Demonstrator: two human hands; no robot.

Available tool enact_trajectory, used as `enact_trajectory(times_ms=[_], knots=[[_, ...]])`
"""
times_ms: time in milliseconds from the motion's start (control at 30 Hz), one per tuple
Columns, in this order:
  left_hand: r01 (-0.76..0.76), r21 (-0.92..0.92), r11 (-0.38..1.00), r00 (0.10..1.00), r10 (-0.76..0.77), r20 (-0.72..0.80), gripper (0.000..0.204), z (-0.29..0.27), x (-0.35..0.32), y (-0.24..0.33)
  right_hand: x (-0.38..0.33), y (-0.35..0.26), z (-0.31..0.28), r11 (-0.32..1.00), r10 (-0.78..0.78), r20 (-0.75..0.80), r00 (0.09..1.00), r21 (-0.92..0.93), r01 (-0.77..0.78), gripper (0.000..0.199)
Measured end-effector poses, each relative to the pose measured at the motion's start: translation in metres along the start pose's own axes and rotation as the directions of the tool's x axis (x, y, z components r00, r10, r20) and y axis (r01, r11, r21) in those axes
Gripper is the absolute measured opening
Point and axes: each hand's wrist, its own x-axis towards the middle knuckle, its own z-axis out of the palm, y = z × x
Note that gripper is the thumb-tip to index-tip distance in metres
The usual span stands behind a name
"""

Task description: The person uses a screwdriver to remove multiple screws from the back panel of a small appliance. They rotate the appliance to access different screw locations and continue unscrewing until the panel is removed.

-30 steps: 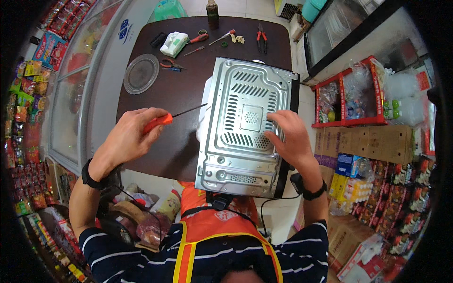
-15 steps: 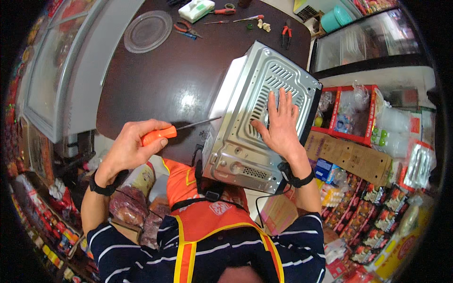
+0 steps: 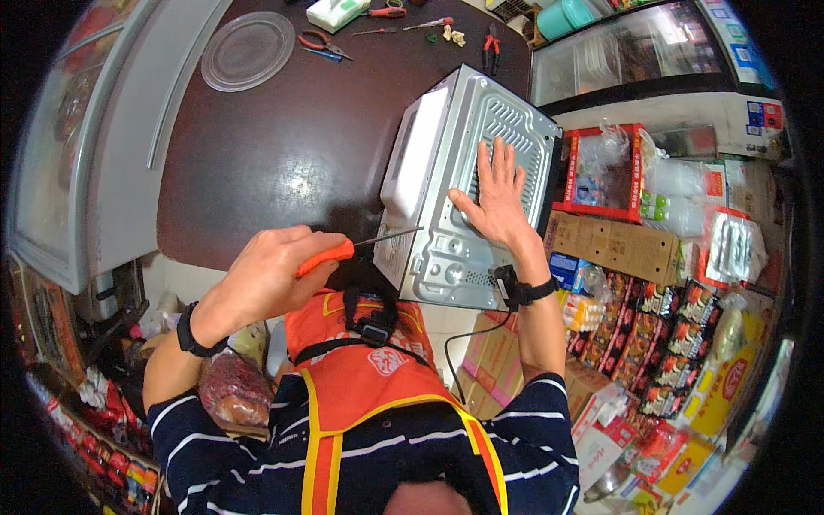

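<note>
A metal-cased microwave oven rests on the near right part of the table, its vented panel facing up. My right hand lies flat on that panel, fingers spread over the vent slots. In my left hand is a screwdriver with an orange handle, its thin shaft pointing right. The tip reaches the microwave's left side, close to the panel's edge; whether it touches metal I cannot tell. A black cord hangs below the microwave's near side.
On the dark table are a round glass plate, pliers, red-handled cutters, more screwdrivers and a white pack. Shelves of packaged goods stand on the right; a grey-framed cabinet borders the left.
My left hand has brought the screwdriver rightward, its tip now over the microwave's side. The right hand stays on the panel. The whole view has shifted slightly.
</note>
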Motion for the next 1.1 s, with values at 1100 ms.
enact_trajectory(times_ms=[1100], knots=[[0.034,0.63,0.776,0.96,-0.199,0.194,0.03,0.016,0.046,0.145,0.002,0.009,0.012,0.988,-0.103,-0.07,0.992,0.106,0.11,0.114]])
